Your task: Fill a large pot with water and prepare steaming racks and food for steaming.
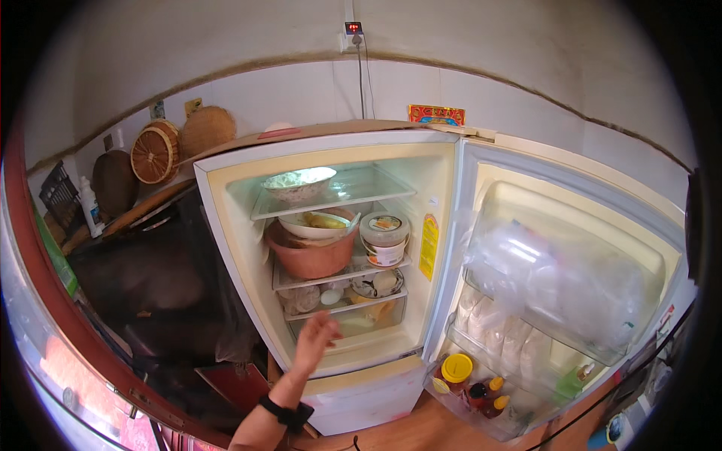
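An upright refrigerator (pixel 333 366) stands before me, its upper door (pixel 564 169) swung wide to the right. My left hand (pixel 318 338), wearing a black wrist band, is raised before the lowest shelf and touches nothing that I can see. A patterned bowl (pixel 299 186) sits on the top shelf. Below it, a white dish of food (pixel 318 222) rests on a reddish plastic basin (pixel 310 256), beside a lidded plastic tub (pixel 384 239). A patterned plate (pixel 378 282) and plastic-wrapped items (pixel 302 299) lie on the shelf underneath. My right hand is out of view.
Door racks hold plastic bags (pixel 541 270), a yellow-lidded jar (pixel 457 369) and several bottles (pixel 495 406). Wicker baskets (pixel 155 155) lean on the wall at left, above a dark plastic-covered surface (pixel 152 276). A power plug (pixel 356 39) is on the wall.
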`<state>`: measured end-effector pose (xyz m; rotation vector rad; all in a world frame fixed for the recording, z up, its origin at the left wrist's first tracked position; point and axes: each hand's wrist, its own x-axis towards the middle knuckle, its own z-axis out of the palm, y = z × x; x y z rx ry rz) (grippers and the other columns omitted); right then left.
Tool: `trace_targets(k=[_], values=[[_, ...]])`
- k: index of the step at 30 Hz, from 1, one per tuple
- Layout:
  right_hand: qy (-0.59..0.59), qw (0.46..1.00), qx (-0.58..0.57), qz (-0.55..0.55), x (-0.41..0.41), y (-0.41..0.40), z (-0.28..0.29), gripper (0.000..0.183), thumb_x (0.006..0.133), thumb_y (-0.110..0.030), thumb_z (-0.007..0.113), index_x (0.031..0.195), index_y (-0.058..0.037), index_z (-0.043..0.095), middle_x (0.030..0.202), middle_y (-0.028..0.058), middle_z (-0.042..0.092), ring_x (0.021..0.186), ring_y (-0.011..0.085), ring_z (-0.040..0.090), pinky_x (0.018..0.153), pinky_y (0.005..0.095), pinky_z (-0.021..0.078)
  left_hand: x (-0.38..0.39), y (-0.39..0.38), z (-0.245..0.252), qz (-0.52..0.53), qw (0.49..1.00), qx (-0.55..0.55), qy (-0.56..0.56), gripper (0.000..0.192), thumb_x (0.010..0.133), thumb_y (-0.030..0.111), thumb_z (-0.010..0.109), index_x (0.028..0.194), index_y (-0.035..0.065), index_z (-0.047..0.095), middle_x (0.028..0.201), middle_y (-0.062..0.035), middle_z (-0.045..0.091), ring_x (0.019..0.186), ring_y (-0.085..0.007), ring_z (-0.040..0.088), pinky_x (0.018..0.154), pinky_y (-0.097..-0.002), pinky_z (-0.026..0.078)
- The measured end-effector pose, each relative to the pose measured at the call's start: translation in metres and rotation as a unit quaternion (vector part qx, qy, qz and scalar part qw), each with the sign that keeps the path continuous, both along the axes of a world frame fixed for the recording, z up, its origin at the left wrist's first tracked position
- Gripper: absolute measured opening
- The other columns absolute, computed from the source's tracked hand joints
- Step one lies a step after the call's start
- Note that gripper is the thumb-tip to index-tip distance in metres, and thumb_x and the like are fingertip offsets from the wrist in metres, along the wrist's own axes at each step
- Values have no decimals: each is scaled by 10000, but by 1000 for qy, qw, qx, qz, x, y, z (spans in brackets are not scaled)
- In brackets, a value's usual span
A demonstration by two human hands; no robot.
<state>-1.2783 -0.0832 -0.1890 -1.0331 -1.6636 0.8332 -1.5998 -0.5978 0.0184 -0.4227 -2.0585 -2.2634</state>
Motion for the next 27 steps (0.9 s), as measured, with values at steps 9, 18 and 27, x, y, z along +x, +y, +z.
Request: trace_targets(k=[9, 18, 27], values=[[-42, 999, -22, 18, -21, 47, -4, 395, 872, -279, 421, 1119, 29, 426, 1087, 126, 488, 981, 204, 454, 838, 319, 361, -138, -35, 63, 134, 962, 160, -177, 626, 744, 504, 514, 1204, 142, 292, 1119, -128, 415, 855, -326, 525, 597, -411, 477], [-69, 997, -34, 23, -28, 64, -6, 381, 871, -265, 425, 1115, 27, 432, 1082, 124, 493, 973, 197, 458, 831, 312, 366, -166, -35, 82, 161, 948, 116, -249, 612, 740, 462, 552, 1201, 123, 333, 1196, -123, 353, 1012, -287, 437, 665, -462, 486], [-87, 995, -40, 22, -30, 67, -7, 367, 870, -251, 429, 1112, 25, 437, 1078, 121, 498, 966, 190, 463, 823, 305, 370, -151, -30, 120, 256, 954, -129, 85, 514, 752, 258, 574, 1146, -5, 375, 1029, -156, 480, 805, -274, 550, 581, -335, 495]])
